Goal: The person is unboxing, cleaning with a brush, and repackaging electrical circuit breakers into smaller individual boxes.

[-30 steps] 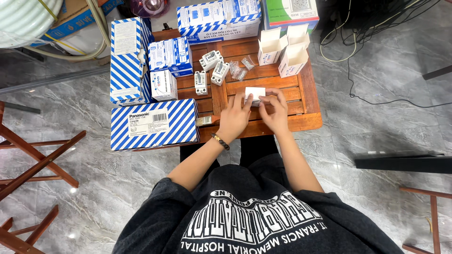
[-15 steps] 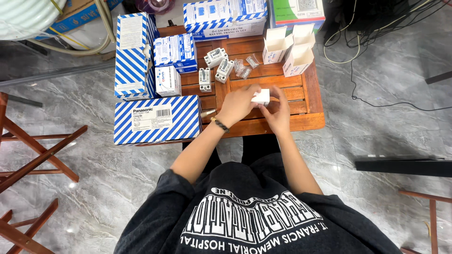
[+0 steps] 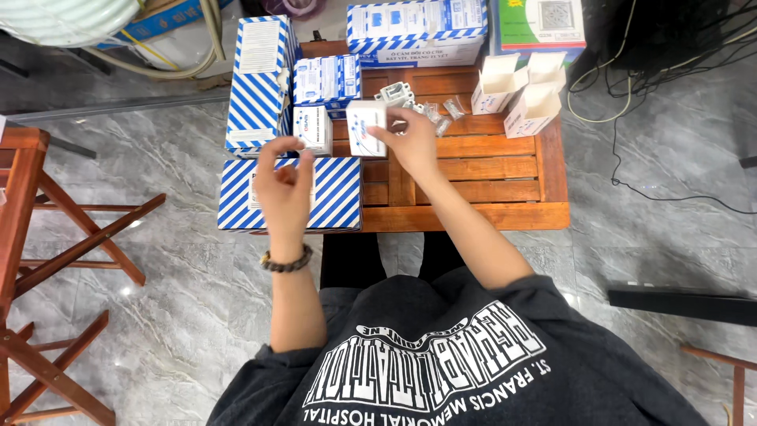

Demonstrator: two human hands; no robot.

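Head view, looking down: right hand pinches a small white cardboard box with blue print by its edge, holding it upright over the slatted wooden surface, just beside a matching small box; left hand hangs released, fingers loosely curled around nothing, above a large flat blue-and-white striped carton; clear-wrapped small parts lie behind the held box; open white empty boxes stand near the far right corner.
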